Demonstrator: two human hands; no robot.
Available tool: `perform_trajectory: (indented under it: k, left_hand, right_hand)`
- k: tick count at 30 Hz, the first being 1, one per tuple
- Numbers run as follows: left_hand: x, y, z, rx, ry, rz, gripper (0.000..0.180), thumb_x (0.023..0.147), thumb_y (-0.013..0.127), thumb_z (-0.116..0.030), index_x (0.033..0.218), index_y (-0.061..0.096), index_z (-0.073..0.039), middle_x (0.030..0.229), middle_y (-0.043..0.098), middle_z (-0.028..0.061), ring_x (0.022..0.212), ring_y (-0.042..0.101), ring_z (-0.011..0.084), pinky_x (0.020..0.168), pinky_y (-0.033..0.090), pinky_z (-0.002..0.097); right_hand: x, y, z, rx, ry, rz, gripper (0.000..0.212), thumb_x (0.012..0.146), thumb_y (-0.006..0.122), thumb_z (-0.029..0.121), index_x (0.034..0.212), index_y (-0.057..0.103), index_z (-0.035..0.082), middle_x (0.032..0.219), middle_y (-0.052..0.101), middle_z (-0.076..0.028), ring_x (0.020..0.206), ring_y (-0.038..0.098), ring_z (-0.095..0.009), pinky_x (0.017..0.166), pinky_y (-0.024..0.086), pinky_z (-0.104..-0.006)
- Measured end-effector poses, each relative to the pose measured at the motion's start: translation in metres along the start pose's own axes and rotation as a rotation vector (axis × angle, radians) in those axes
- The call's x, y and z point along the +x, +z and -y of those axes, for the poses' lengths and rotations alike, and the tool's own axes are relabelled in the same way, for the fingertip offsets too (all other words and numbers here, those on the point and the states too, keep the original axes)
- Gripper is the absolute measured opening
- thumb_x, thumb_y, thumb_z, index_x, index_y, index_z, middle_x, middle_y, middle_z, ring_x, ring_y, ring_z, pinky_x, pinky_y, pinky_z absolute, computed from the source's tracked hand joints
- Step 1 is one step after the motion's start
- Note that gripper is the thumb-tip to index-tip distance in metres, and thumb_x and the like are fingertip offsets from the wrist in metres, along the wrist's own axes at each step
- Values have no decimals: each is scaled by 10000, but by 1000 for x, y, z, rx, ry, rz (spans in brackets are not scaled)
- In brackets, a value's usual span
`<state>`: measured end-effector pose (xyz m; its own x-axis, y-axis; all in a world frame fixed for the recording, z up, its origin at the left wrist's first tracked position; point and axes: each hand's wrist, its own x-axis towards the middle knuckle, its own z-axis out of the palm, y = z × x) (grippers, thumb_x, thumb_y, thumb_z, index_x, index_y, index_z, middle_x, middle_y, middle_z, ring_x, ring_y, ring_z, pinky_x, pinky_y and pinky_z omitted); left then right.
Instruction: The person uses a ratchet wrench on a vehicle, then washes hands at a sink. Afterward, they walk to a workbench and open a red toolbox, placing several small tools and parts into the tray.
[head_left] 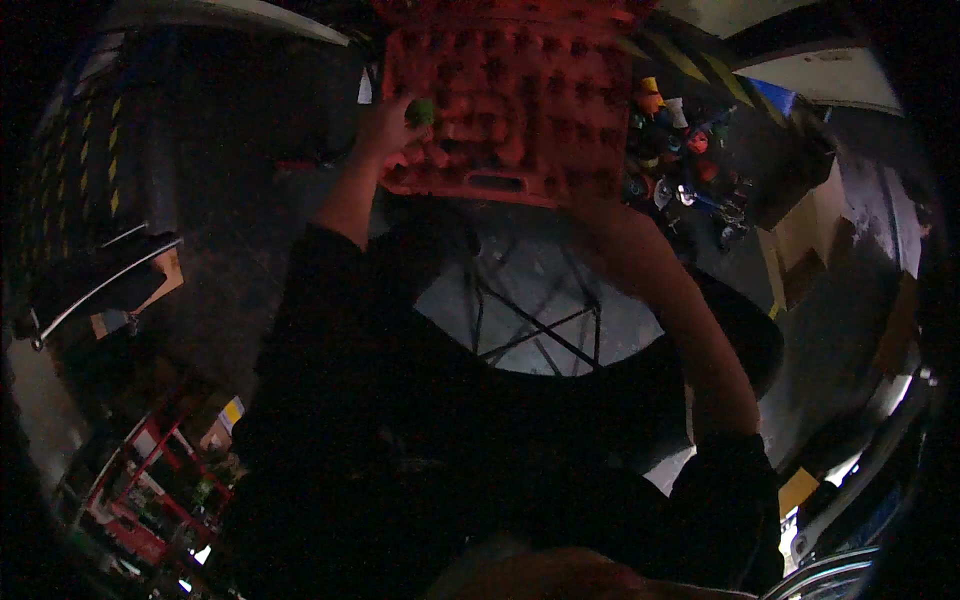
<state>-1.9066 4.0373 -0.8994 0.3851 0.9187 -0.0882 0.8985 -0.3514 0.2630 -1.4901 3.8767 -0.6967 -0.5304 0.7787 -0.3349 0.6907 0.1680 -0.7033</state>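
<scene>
A red plastic case [590, 80] with rows of moulded hollows stands in front of me, and an oblong handle slot runs through its near edge. At its left side my left hand [385, 130] is closed round a small, rounded green thing [420, 113]; its exact kind is too dark to make out. My right hand [592, 205] is at the near right corner of the case and appears to touch it. Shadow hides the fingers of that hand.
Right of the case lies a heap of small coloured parts [690, 145] on the dark floor. Farther right stands an open cardboard box [810, 235]. A dark cart with a metal rail [100, 290] is at the left. Red racking [140, 470] shows lower left.
</scene>
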Motion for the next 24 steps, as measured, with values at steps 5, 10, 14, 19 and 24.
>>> perform_trajectory:
  k: [5,10,14,19,24]
  left_hand:
    - [23,-9,-16,12,-167,116,662,753,819,-418,1319,578,-173,1020,713,170,925,691,383,759,553,502]
    - [43,23,6,-29,-142,-39,668,753,820,-418,1340,573,-219,1030,705,186,930,689,387,767,556,510]
    - [70,55,33,22,-202,10,744,747,822,-405,1408,514,-257,1040,697,176,948,684,377,779,556,523]
    - [116,35,6,88,-260,149,872,756,812,-373,1516,390,-312,1047,689,170,955,678,367,784,558,527]
    - [128,107,87,-35,-175,-109,856,785,787,-362,1533,370,-339,1058,690,153,951,678,363,768,561,526]
  right_hand:
    - [17,-8,-2,-71,-2,39,413,912,651,192,1306,578,92,1169,645,-180,1056,650,-379,881,542,-471]
    - [33,-14,-21,-99,22,71,415,901,669,174,1299,584,93,1159,640,-177,1040,653,-373,864,552,-458]
    - [37,-16,-39,-65,-9,9,415,903,666,189,1303,585,116,1179,640,-183,1048,651,-392,878,558,-477]
    - [43,-26,-42,4,126,49,410,891,687,181,1287,603,116,1197,654,-185,1079,649,-390,903,556,-482]
    - [57,-37,-44,59,141,94,397,886,691,172,1271,619,104,1207,660,-180,1091,645,-396,918,551,-483]
